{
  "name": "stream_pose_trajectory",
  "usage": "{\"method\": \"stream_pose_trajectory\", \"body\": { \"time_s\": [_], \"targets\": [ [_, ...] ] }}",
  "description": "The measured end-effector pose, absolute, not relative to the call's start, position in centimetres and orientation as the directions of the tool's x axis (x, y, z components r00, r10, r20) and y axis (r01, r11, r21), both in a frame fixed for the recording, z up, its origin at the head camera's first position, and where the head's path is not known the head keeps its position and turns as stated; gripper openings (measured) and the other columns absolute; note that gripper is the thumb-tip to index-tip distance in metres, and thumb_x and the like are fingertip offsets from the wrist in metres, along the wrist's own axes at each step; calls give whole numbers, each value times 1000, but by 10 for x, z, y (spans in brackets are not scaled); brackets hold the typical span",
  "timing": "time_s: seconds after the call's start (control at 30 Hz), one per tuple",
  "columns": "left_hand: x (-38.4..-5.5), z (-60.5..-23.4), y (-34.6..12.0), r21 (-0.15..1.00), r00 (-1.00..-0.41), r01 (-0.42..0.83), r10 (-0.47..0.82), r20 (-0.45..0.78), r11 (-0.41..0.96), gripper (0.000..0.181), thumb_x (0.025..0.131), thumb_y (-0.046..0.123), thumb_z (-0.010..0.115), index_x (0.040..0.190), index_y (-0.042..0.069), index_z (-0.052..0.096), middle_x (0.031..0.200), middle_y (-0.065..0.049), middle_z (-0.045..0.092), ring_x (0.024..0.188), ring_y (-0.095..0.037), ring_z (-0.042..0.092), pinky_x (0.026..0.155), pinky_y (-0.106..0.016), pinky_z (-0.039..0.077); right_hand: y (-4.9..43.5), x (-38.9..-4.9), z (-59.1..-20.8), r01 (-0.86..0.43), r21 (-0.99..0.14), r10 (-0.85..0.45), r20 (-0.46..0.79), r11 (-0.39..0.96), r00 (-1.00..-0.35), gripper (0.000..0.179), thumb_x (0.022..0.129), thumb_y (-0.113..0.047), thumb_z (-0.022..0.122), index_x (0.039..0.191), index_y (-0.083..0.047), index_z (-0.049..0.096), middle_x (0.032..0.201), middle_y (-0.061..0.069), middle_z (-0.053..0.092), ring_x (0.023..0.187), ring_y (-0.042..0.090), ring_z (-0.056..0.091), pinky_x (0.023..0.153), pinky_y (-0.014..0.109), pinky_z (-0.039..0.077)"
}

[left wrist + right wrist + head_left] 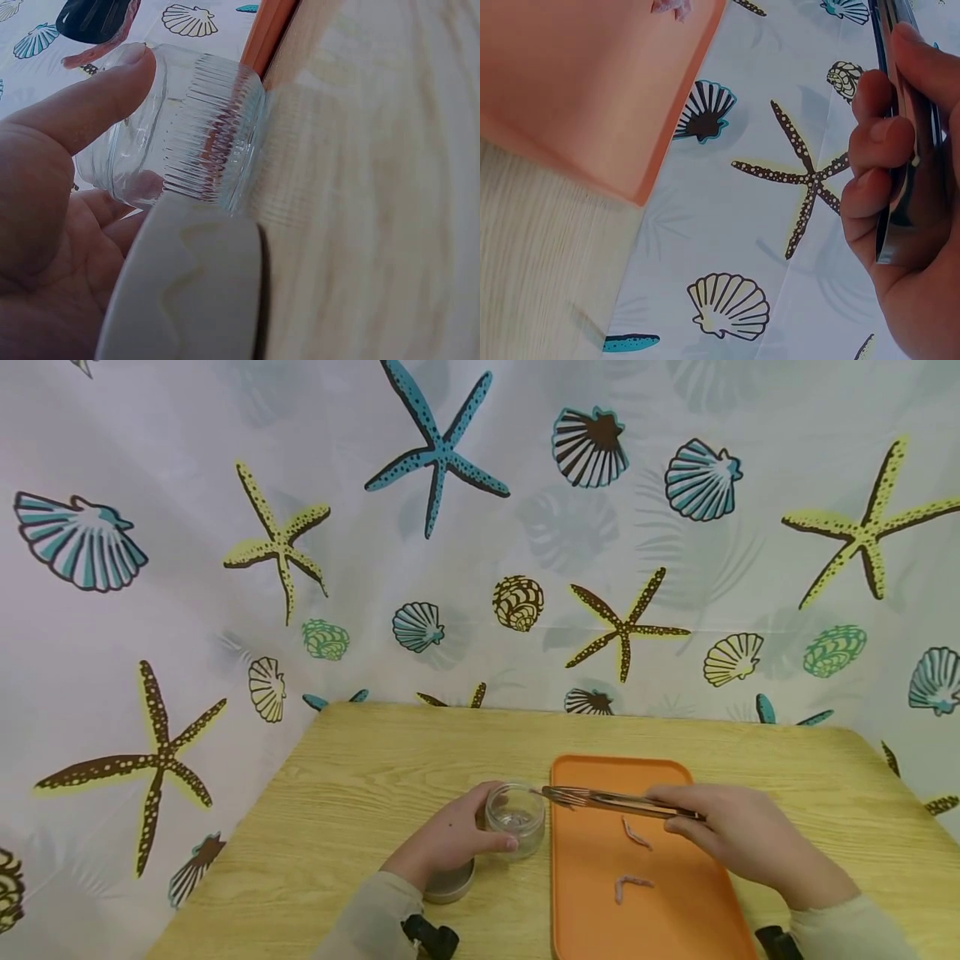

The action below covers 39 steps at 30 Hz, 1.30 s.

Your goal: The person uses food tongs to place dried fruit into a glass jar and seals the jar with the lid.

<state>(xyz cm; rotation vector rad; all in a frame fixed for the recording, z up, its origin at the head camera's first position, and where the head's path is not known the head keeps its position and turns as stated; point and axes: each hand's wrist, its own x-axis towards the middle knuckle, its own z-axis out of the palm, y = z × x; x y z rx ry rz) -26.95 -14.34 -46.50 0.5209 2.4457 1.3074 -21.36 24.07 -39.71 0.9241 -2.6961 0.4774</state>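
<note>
So the left hand [459, 837] is wrapped around a small clear round glass jar [527, 841], with the thumb across the near side, and the right hand [738, 835] has a pair of long shiny metal tongs [626, 802] in its grip, fingers curled round the handle end. Both hands are busy, basically.

The jar is mouth up on the left side of a shallow orange rectangular tray with rounded corners [652, 935], just beside its edge. The left wrist view shows ribbed glass near the base. The tongs reach left across the tray with their tips at the jar's rim; can't tell if they're actually touching the glass. A thin pinkish strip [105, 46] hangs at the tips, clearest in the left wrist view.

Two more go on the tray: a slightly bent pinkish-grey strip [637, 834] below the tongs, and an L-shaped pinkish-grey strip [632, 882] nearer the person, the two well apart.

There's also a round grey lid [452, 887] lying on the light wood-grain desk [337, 827], partly hidden by the left hand and wrist. Sleeves are pale beige [375, 914], and behind the desk hangs a white curtain printed with starfish and seashells [465, 560]
</note>
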Motion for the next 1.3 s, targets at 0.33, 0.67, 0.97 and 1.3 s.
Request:
{"method": "stream_pose_trajectory", "body": {
  "time_s": [0.33,0.67,0.97,1.3],
  "targets": [
    [-272,-465,-147,835,-889,164,446,-105,525,87,83,49,82,154,21,40,149,-6,50,135,-28,46,109,-56,36,223,-223,-393,-653,-202,-580,322,730,-748,39,94,-25,74,132,-25,69,114,-10,72,77,-3,58,64,28,48],
    [-269,-468,-150,837,-887,171,450,-99,520,86,84,48,82,154,20,40,148,-6,51,135,-28,46,109,-56,35,208,-229,-396,-643,-232,-586,272,730,-763,40,95,-28,72,135,-23,67,119,-6,71,81,1,63,64,28,50],
    [-269,-466,-147,843,-884,169,457,-100,511,83,85,44,82,153,21,41,145,-6,53,134,-27,48,108,-55,36,209,-232,-399,-645,-231,-586,279,728,-761,40,95,-28,73,135,-25,67,116,-8,72,76,-4,58,62,26,47],
    [-272,-467,-143,846,-878,165,466,-108,508,86,86,46,81,156,19,38,149,-7,50,136,-29,45,109,-55,36,222,-225,-395,-618,-267,-561,261,740,-785,41,95,-26,73,136,-26,66,105,-14,69,72,-4,53,61,26,46]
  ]
}}
